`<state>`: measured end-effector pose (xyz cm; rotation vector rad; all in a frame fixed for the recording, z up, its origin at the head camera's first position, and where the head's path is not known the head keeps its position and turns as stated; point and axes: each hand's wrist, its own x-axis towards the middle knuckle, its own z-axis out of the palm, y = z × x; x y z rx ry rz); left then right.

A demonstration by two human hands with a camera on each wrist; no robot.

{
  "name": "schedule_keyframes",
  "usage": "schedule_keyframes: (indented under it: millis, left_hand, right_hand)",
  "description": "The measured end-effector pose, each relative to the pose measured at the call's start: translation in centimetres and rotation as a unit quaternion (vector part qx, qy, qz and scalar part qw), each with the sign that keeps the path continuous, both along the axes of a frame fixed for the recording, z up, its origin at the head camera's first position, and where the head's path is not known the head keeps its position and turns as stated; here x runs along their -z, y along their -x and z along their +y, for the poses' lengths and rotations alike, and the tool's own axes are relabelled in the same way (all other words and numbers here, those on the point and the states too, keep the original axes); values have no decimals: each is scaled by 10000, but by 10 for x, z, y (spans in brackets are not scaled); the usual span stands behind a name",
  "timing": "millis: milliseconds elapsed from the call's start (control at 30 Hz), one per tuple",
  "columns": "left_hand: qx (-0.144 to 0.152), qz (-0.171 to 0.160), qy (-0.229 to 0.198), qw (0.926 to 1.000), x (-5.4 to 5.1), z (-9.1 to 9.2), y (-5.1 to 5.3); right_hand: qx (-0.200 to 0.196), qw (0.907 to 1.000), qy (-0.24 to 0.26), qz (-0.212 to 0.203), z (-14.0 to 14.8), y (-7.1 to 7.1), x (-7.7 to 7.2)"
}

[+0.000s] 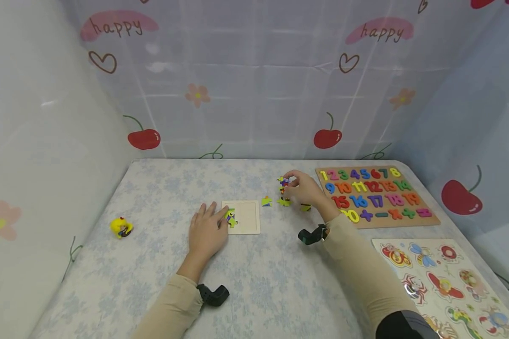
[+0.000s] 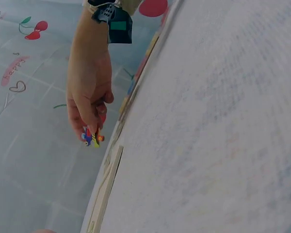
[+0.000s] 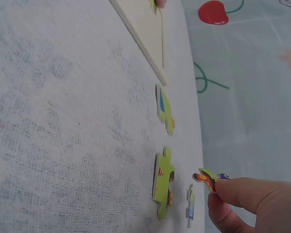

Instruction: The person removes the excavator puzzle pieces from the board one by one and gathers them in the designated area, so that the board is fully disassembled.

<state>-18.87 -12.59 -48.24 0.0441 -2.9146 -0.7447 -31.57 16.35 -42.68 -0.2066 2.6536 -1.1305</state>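
Note:
My right hand (image 1: 302, 188) pinches a small colourful jigsaw piece (image 3: 209, 179) between thumb and finger, held up off the table to the right of the tray. Beneath and beside it lie several loose pieces, among them a green one (image 1: 266, 201) near the tray and another green piece (image 3: 162, 184). My left hand (image 1: 208, 230) rests at the left side of the square wooden puzzle tray (image 1: 249, 219), its fingers spread. An index fingertip touches or nearly touches a green and purple piece (image 1: 231, 221) inside the tray's left part. In the left wrist view the left hand is almost wholly out of frame.
A wooden number board (image 1: 377, 221) with bright numerals lies at the back right. Nearer on the right is an insect picture board (image 1: 443, 273). A yellow toy (image 1: 121, 227) sits at the left. A printed curtain (image 1: 254, 94) stands behind the table.

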Motion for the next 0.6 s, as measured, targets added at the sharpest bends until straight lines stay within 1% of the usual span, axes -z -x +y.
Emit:
schedule_keyframes:
  millis: [133, 300, 600]
  left_hand:
    - [-23, -19, 12, 10000, 0, 1, -1]
    - [-58, -75, 76, 9999, 0, 2, -1]
    - [-47, -57, 86, 9999, 1, 1, 0]
  right_hand:
    - [34, 9997, -200, -128, 2, 7, 2]
    - [-46, 9981, -611, -109, 0, 11, 5]
    - [-219, 9896, -1392, 285, -3, 9, 6]
